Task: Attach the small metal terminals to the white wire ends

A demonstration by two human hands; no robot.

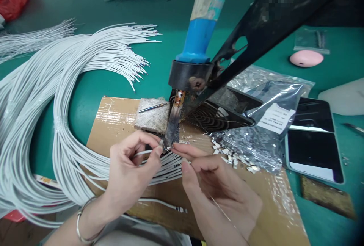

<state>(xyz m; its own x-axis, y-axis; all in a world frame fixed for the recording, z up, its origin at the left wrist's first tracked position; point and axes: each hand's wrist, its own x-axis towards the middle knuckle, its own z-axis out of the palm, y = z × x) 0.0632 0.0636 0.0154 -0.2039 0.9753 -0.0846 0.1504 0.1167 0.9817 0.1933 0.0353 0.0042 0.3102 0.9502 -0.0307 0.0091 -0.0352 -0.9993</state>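
My left hand (pixel 135 170) pinches a white cable (pixel 143 152) close to its end, right beneath the tip of a soldering iron (pixel 172 124). The iron has a blue handle (pixel 200 30) and is clamped in a black stand, tip pointing down. Between the thumb and fingers of my right hand (pixel 218 189) runs a thin solder wire (pixel 220 208), its upper end reaching the iron tip. Exactly how cable end, solder and tip touch is partly hidden by my fingertips. More white cables (pixel 170 170) lie under both hands on the cardboard (pixel 256 200).
Bundled white cables (pixel 65 75) curve along the left. Small metal tabs (pixel 227 153) spill from a clear plastic bag (pixel 264 140) on the right. A phone (pixel 314 155), a black fan (pixel 216 115), a tip-cleaning pad (pixel 150 119) and a pink oval object (pixel 306 58) are around.
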